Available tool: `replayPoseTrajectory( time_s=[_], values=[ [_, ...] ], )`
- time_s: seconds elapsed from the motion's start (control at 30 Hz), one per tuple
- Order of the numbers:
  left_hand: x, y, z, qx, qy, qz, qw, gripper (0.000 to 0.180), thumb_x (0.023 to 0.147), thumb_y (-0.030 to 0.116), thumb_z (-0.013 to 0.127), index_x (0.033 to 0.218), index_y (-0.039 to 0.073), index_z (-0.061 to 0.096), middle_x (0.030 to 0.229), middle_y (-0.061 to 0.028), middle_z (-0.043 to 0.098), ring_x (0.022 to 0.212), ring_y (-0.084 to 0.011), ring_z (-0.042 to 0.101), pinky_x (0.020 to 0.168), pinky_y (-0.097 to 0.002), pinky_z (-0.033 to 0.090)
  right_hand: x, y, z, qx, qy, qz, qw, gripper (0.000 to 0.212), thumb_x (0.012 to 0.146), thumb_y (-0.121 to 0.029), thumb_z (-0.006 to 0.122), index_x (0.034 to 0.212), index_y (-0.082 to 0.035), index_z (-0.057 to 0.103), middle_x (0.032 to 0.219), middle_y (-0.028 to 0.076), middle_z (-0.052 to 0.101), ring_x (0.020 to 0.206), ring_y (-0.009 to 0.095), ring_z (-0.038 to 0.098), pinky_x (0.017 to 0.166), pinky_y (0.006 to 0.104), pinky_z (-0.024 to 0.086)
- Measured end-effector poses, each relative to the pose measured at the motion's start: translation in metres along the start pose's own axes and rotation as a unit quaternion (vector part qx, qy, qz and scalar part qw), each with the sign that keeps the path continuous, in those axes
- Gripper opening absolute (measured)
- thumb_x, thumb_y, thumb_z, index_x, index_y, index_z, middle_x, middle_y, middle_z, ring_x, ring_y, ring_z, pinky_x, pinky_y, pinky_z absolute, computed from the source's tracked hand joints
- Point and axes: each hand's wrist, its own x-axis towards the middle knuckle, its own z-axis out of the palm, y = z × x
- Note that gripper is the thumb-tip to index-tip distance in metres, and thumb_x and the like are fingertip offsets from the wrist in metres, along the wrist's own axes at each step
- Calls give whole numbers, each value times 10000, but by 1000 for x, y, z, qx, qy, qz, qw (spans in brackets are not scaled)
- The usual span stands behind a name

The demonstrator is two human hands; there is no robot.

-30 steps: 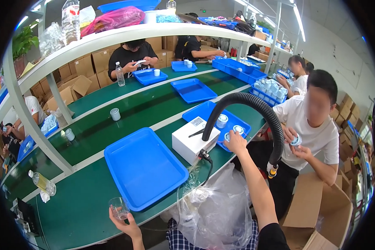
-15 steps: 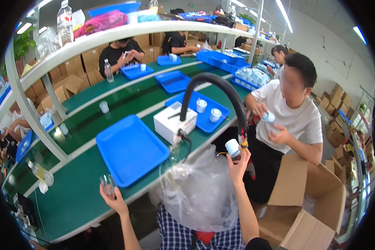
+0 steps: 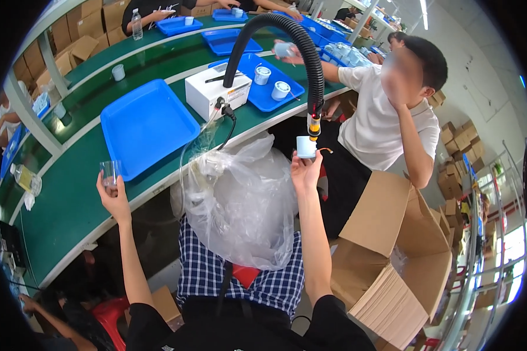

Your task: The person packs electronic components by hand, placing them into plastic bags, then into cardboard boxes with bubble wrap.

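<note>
Closed around a clear plastic cup (image 3: 109, 174), my left hand (image 3: 116, 200) is beside the near corner of a large blue tray (image 3: 149, 126). My right hand (image 3: 306, 174) grips a light-blue cup-shaped part (image 3: 305, 147) from below, holding it roughly upright. A short thin wire sticks out of its right side. Just above that part is the yellow-and-black nozzle (image 3: 314, 126) of a black flexible hose (image 3: 275, 23); whether they touch, I cannot tell. The hose rises from a white box (image 3: 214, 93) on the bench. Behind it, two blue-and-white cups (image 3: 262, 75) stand on another blue tray (image 3: 253, 96).
A clear plastic bag (image 3: 246, 199) bulges over my lap against the bench edge. To my right stands an open cardboard box (image 3: 386, 245). A co-worker in a white shirt (image 3: 380, 117) sits close by, holding a light-blue cup (image 3: 285, 50). A bottle (image 3: 26, 179) stands far left.
The view has shifted. The part in my right hand has turned, its wire now pointing right, and sits below the nozzle. The co-worker has stretched an arm with a cup toward the bench.
</note>
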Motion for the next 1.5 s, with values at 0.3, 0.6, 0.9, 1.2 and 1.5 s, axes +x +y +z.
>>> replayPoseTrajectory(
  time_s=[0.3,0.6,0.9,1.2,1.5],
  values=[
    [-22,19,-12,-93,-68,-89,989,434,879,130,567,1265,5,412,1057,-70,540,811,-87,524,631,-202,419,27,-11,14,398,-244,213,858,269,893,-212,409,991,33,466,690,32,394,511,92,331,437,199,304],
    [-77,95,-25,-230,-278,-183,914,656,782,199,635,1330,7,328,1060,-124,550,882,-164,563,822,-287,445,0,-24,2,-10,-257,172,951,582,878,-520,451,1097,14,523,777,57,504,545,113,459,390,206,385],
    [-96,130,17,-279,-431,-147,846,567,739,183,675,1223,35,418,1089,-103,556,990,-170,532,867,-310,428,-75,5,17,-421,-153,-109,887,351,889,-304,540,1112,-33,539,947,37,609,697,102,568,508,206,435],
    [-104,174,10,-71,-505,82,856,605,657,115,690,1222,67,479,1167,-129,523,1059,-284,519,887,-348,425,-186,8,41,-621,-284,-270,679,514,608,-85,764,1078,-24,566,988,100,567,823,189,589,639,261,492],
    [-119,192,13,-140,-535,99,827,635,668,39,690,1262,42,465,1268,-139,486,1150,-294,485,936,-383,410,-201,0,35,-460,-391,-108,790,697,696,-331,757,1249,-13,476,1285,119,508,1107,198,534,840,311,451]
  ],
)
